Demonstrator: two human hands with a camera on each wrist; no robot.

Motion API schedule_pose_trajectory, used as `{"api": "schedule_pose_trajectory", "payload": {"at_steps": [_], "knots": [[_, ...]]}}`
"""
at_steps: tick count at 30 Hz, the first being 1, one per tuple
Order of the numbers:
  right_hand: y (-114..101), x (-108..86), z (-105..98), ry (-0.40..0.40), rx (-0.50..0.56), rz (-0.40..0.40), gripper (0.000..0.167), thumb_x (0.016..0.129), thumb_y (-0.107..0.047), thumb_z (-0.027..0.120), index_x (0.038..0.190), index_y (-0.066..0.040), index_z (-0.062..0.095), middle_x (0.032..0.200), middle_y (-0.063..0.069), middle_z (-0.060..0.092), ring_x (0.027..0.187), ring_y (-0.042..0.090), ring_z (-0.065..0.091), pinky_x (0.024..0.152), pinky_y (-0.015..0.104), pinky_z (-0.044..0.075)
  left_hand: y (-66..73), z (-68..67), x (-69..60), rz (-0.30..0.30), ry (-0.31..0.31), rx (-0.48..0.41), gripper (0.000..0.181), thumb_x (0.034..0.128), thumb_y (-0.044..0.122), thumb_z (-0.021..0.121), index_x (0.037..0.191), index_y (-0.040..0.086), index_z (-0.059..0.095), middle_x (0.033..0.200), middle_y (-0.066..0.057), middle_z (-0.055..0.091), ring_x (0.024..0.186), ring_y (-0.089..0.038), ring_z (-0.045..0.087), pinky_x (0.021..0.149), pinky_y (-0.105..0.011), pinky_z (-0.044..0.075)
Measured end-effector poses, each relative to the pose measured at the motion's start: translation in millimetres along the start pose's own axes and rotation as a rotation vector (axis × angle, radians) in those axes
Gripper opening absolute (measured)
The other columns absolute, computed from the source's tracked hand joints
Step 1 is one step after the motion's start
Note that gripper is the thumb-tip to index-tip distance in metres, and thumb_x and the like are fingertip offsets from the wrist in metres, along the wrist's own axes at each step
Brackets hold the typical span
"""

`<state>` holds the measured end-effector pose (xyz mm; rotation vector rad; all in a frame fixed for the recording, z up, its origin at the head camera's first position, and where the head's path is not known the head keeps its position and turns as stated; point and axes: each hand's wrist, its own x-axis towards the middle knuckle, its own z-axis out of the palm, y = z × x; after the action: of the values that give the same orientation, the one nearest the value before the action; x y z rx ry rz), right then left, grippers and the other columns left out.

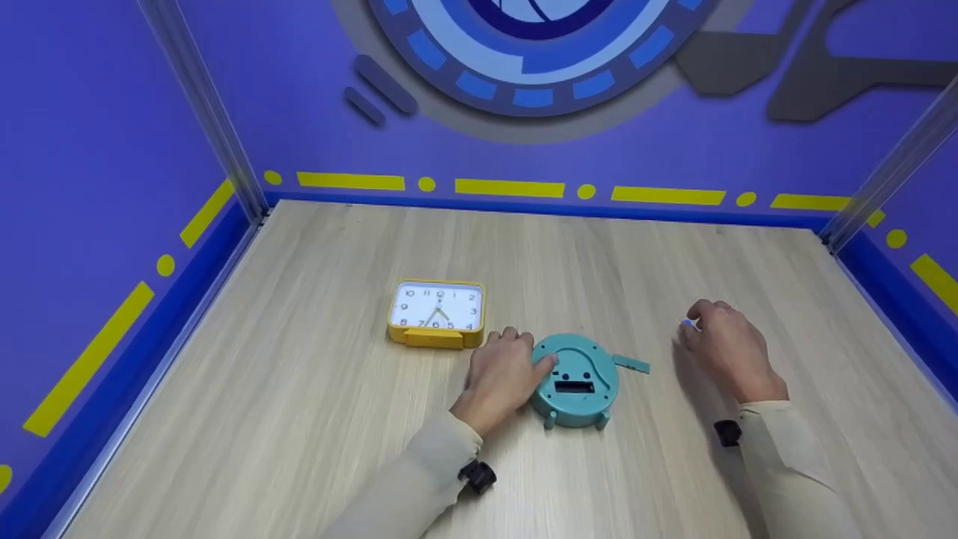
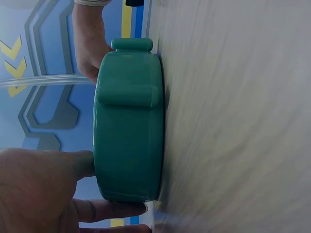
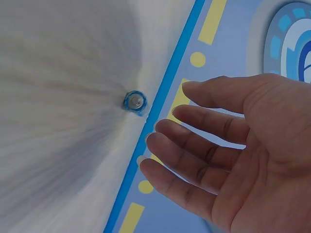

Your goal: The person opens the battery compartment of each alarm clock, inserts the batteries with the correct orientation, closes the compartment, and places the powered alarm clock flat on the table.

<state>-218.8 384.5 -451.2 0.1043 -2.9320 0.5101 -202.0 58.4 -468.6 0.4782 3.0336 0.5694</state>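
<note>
A round teal clock [image 1: 575, 408] lies back side up on the table, a dark slot [image 1: 574, 387] open in its back. My left hand [image 1: 503, 378] grips its left edge, thumb on top and fingers along the side; the left wrist view shows the hand [image 2: 36, 189] at the clock's rim [image 2: 127, 150]. My right hand [image 1: 730, 352] hovers above the table further right, its fingers loosely bent. Just off its fingertips is a small blue-rimmed battery [image 3: 135, 101] with a metal end. In the right wrist view the right hand [image 3: 209, 145] is apart from it.
A yellow rectangular clock [image 1: 436, 311] stands left of and behind the teal one, face showing. A thin teal strip [image 1: 631, 364] juts out at the teal clock's right; whether it is attached I cannot tell. Blue-purple panels [image 1: 314, 112] enclose the wooden table [image 1: 299, 419].
</note>
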Motion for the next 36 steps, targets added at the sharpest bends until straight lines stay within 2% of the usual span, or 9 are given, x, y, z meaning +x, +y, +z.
{"api": "schedule_pose_trajectory", "payload": {"at_steps": [5,14,23,28,31,36], "knots": [[4,3.0,2,-0.020,0.012,0.039,0.032,0.103,-0.010,0.063,0.122,0.015,0.064,0.111,0.035,0.066,0.087,0.040,0.067,0.075,0.058,0.053,0.0,-0.5,-0.5,0.003,-0.002,0.000,0.055,0.1068,0.053,0.059,0.129,0.006,0.073,0.116,-0.011,0.068,0.100,-0.025,0.062,0.081,-0.040,0.054],[12,4.3,5,-0.091,0.047,0.067,0.036,0.100,-0.009,0.068,0.122,0.018,0.060,0.104,0.033,0.068,0.082,0.035,0.067,0.073,0.056,0.054,0.1,-0.9,-0.1,0.007,-0.004,0.011,0.055,0.1071,0.053,0.058,0.130,0.005,0.073,0.117,-0.011,0.068,0.101,-0.026,0.062,0.083,-0.039,0.054],[11,5.9,6,-0.160,0.042,0.112,0.037,0.103,-0.010,0.061,0.125,0.018,0.057,0.102,0.030,0.068,0.080,0.033,0.062,0.076,0.056,0.052,0.5,-1.0,-0.5,-0.001,-0.003,0.008,0.054,0.1066,0.053,0.059,0.128,0.006,0.073,0.117,-0.011,0.068,0.101,-0.027,0.062,0.084,-0.040,0.055],[12,6.8,6,-0.216,0.035,0.125,0.034,0.096,-0.006,0.063,0.121,0.017,0.060,0.101,0.028,0.068,0.076,0.029,0.057,0.069,0.048,0.050,0.2,-0.8,-0.6,-0.001,-0.007,0.010,0.054,0.1067,0.053,0.059,0.129,0.006,0.073,0.118,-0.011,0.068,0.101,-0.026,0.061,0.083,-0.040,0.054],[11,7.4,6,-0.222,0.017,0.126,0.033,0.095,-0.008,0.065,0.117,0.016,0.061,0.100,0.027,0.068,0.078,0.030,0.058,0.071,0.050,0.051,0.0,-0.6,-0.7,0.002,-0.007,0.012,0.054,0.1066,0.053,0.059,0.129,0.006,0.073,0.118,-0.011,0.068,0.101,-0.026,0.061,0.083,-0.039,0.054],[10,8.0,8,-0.193,-0.013,0.117,0.031,0.100,-0.013,0.068,0.111,0.015,0.063,0.097,0.027,0.067,0.080,0.033,0.061,0.075,0.055,0.053,-0.4,-0.3,-0.9,0.005,-0.001,0.004,0.053,0.1065,0.053,0.059,0.128,0.006,0.074,0.116,-0.010,0.068,0.099,-0.025,0.061,0.082,-0.039,0.054]]}}
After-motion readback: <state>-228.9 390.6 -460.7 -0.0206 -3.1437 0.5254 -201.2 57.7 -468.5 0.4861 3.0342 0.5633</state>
